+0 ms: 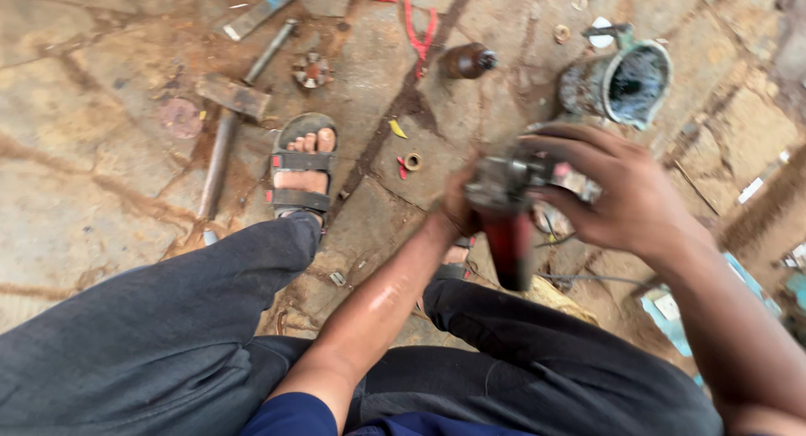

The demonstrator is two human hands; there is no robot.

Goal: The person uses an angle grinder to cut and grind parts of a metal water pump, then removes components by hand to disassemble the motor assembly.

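My left hand (457, 207) grips a blurred tool with a grey metal head and a dark red handle (509, 247) from behind; most of that hand is hidden by the tool. My right hand (617, 188) curls over the tool's grey head (504, 180) from the right, fingers wrapped on its top. Just beyond my right hand stands an open grey metal housing (625, 83) with a dark hollow. Both hands hover above my knees, over the stone floor.
A hammer (225, 121) lies on the stone floor at left, with a metal bar (260, 12) and a small gear-like part (312, 70). A dark brown bottle (466, 60), red-handled pliers (411, 20) and small washers lie farther off. My sandalled foot (302, 171) rests left of centre.
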